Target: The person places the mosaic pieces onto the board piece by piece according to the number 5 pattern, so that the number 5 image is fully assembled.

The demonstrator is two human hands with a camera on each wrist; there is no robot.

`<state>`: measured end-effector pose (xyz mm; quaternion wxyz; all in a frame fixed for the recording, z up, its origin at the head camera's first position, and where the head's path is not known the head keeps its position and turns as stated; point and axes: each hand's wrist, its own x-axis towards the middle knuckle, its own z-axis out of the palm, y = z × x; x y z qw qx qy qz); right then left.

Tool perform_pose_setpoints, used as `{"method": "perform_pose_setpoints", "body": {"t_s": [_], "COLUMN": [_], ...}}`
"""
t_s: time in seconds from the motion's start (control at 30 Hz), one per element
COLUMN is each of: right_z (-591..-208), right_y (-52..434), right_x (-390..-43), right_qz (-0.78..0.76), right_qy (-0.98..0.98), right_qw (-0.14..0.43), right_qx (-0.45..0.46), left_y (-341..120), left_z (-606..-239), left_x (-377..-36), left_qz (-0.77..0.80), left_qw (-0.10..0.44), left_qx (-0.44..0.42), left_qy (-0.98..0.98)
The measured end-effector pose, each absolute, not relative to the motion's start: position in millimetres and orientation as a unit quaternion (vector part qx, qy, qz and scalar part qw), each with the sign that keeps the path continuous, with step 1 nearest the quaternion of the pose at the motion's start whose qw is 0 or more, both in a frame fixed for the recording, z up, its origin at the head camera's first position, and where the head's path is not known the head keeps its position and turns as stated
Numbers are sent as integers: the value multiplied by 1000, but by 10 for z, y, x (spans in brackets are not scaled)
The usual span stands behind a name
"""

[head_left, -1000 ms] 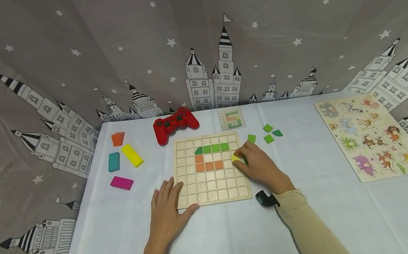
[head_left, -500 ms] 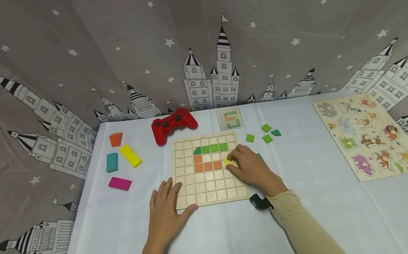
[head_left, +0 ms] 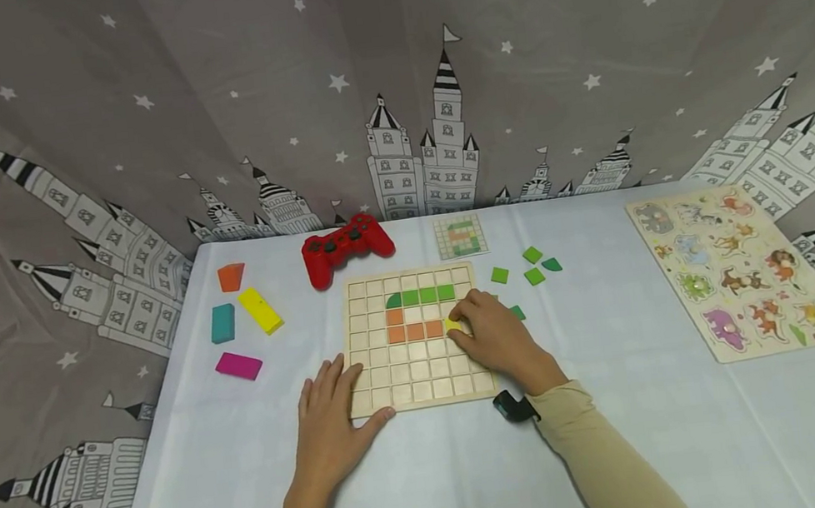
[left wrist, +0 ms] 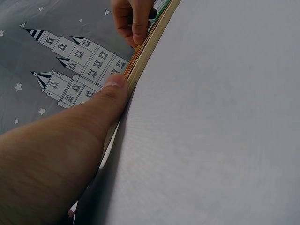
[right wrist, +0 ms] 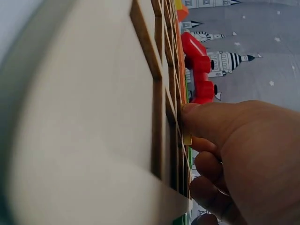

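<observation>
A wooden grid board (head_left: 421, 370) lies at the table's middle, with a row of green tiles (head_left: 420, 295) and an L of orange tiles (head_left: 414, 331) set in it. My right hand (head_left: 458, 321) pinches a yellow tile (head_left: 452, 325) at the cell just right of the orange row; in the right wrist view the fingers (right wrist: 206, 122) press the yellow tile (right wrist: 187, 138) against the board (right wrist: 154, 93). My left hand (head_left: 335, 409) lies flat at the board's lower-left corner, its thumb (left wrist: 115, 82) against the board's front edge (left wrist: 150, 42).
Loose green tiles (head_left: 534, 276) lie right of the board, a pattern card (head_left: 462, 236) and a red game controller (head_left: 346, 247) behind it. Orange (head_left: 231, 277), yellow (head_left: 260, 310), teal (head_left: 222, 323) and magenta (head_left: 238, 365) blocks sit left. An animal puzzle (head_left: 741, 270) lies far right.
My right hand has carried the yellow tile leftward from the board's right edge to the cell beside the orange row. The left hand has stayed in place.
</observation>
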<state>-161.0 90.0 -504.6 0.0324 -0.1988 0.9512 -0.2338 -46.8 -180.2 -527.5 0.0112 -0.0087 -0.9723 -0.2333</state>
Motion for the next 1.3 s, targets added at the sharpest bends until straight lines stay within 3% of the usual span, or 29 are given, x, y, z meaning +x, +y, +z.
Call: {"method": "perform_pose_setpoints", "body": {"t_s": [1.3], "right_z": [-5039], "right_y": [876], "right_x": [-1611], "right_qz": [-248], "right_qy": [948], "right_qw": [30], "right_qx": [-198], "left_y": [-1802], "left_z": [-5260], "left_x": [-463], "left_qz": [-236], "left_qw": [10], "left_qx": [-10], "left_qy": [-972]}}
